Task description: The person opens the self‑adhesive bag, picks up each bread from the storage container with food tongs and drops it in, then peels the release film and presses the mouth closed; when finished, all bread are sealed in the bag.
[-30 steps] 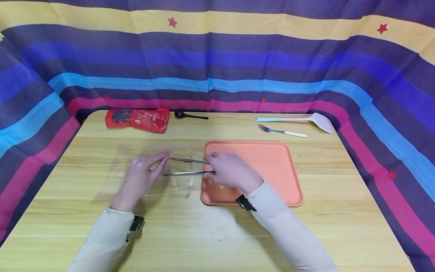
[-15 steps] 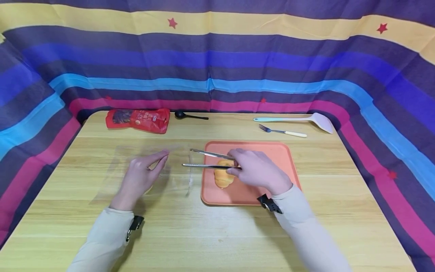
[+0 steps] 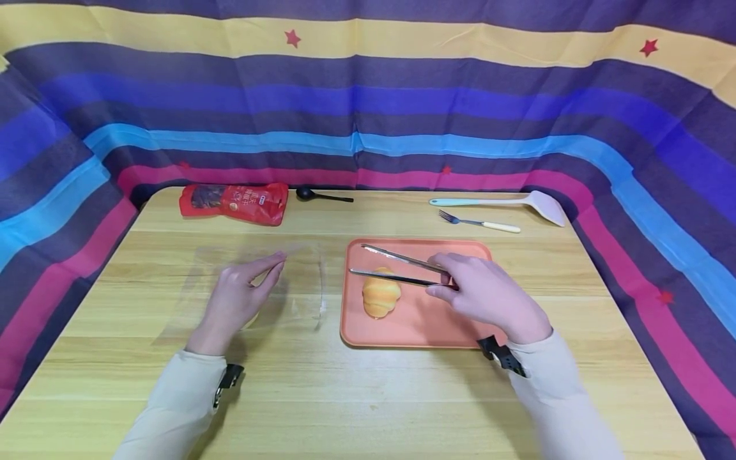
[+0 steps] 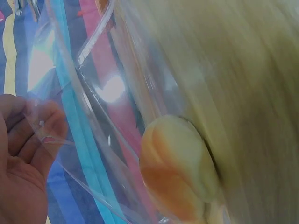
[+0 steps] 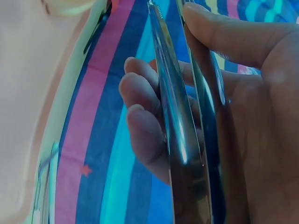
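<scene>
My left hand (image 3: pixel 238 297) pinches the edge of a clear plastic bag (image 3: pixel 305 300) that spreads over the table's left half. In the left wrist view a golden bread roll (image 4: pixel 175 168) lies inside this bag, mostly hidden by the hand in the head view. Metal tongs (image 3: pixel 397 277) are in my right hand (image 3: pixel 489 291), their two arms apart and nothing between the tips. Beneath the tongs, a second bread roll (image 3: pixel 381 300) sits on the left part of a pink tray (image 3: pixel 437 329). The right wrist view shows fingers and thumb around the tongs (image 5: pixel 182 154).
Along the back of the wooden table (image 3: pixel 368 390) lie a red food pouch (image 3: pixel 241 204), a black spoon (image 3: pixel 322 195), a fork (image 3: pixel 483 223) with a cream handle and a white spatula (image 3: pixel 500 202). Striped cloth (image 3: pixel 356 102) walls the back and sides.
My right hand has drawn the tongs rightward, away from the bag and back over the tray, uncovering the roll there. My left hand has stayed in place with the bag.
</scene>
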Demonstrator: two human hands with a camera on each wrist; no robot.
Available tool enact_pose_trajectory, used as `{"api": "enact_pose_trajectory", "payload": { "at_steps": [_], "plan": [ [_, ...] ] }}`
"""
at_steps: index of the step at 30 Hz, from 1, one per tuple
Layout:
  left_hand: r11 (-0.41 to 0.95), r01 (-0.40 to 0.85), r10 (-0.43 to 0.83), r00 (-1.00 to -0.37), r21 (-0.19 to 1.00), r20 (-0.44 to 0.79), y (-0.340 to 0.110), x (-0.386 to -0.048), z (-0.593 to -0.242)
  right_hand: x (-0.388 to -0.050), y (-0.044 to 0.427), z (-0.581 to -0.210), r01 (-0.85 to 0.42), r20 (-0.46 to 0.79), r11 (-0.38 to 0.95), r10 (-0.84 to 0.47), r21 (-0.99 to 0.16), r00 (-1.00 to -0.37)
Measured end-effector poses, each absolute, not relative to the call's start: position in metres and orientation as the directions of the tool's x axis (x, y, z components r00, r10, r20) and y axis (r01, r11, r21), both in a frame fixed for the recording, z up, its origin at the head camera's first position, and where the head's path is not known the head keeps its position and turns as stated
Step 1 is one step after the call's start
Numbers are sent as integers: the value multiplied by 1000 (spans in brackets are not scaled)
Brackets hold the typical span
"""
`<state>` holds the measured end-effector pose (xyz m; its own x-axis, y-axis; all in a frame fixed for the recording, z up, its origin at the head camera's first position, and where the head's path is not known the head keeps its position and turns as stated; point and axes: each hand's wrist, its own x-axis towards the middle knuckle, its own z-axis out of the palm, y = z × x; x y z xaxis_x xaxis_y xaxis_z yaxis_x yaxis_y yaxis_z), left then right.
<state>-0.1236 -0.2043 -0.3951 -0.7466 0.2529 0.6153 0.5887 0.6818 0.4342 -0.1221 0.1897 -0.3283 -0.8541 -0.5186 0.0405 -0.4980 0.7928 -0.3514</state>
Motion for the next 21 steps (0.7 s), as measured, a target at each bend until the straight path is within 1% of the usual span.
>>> {"api": "enact_pose_trajectory", "payload": {
  "at_steps": [8,14,21],
  "plan": [
    [682,594,253,-740,427,624,-204,-124,-397,-112,216,-326,-423,-21,840,-456,-339,-890],
    [683,603,261,-728,411,634,-205,-124,-396,-106,228,-328,-365,-58,856,-413,-366,-909],
    [681,604,262,-730,415,631,-205,-124,-395,-98,237,-334,-315,-106,867,-381,-387,-918]
  ]
}}
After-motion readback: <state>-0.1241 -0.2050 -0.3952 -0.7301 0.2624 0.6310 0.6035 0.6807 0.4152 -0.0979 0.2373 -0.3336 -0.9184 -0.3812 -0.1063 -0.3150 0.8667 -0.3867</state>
